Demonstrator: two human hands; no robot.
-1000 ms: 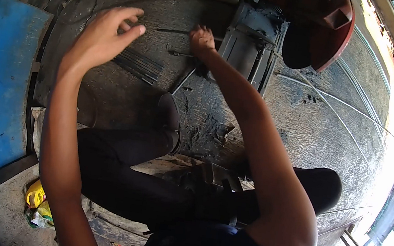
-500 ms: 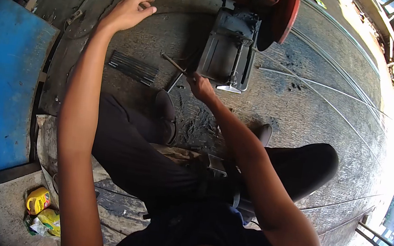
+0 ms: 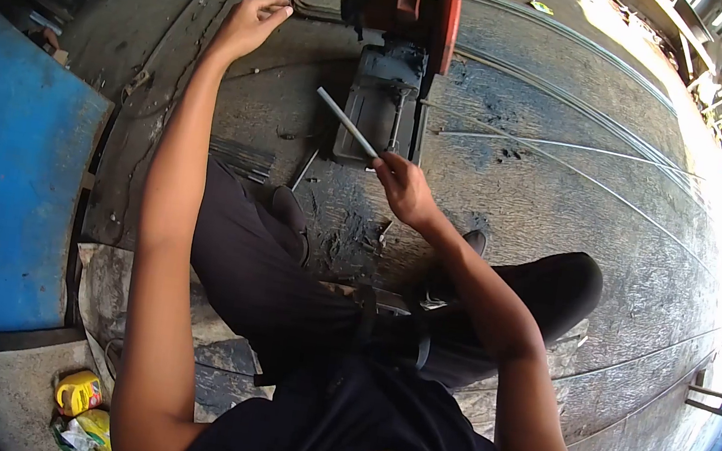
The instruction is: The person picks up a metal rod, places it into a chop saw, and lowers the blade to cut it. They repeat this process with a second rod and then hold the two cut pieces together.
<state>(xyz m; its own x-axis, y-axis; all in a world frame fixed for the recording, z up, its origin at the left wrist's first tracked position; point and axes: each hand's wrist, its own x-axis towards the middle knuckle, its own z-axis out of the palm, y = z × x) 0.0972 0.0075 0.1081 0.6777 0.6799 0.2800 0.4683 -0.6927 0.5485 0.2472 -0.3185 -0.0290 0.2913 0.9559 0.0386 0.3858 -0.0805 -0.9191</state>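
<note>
Along the left edge lies a flat blue metal sheet (image 3: 4, 197), its paint scuffed, and below it a yellow plastic jug (image 3: 78, 391) sits on the concrete beside crumpled wrappers. Right of the sheet the ground is a dark, oil-stained steel floor plate (image 3: 564, 207), scratched and streaked. The person's left hand (image 3: 249, 21) reaches far forward over it, fingers curled in around the end of a thin grey wire bundle (image 3: 313, 2) that curves away toward the saw; whether the fingers truly pinch it cannot be told. A small stack of short dark steel rods (image 3: 240, 158) lies flat on the plate near the person's black-trousered knee, with a black shoe (image 3: 289, 216) just beside it. Further right stands a chop saw with a grimy grey base and a red blade guard (image 3: 396, 66), upright, its base blocking the plate behind. Just in front of the base the right hand (image 3: 404, 190) is closed around the lower end of a short pale grey metal rod (image 3: 347, 123), which slants up and left, off the floor. Long thin steel rods (image 3: 562, 152) run across the plate toward the bright right side.
</note>
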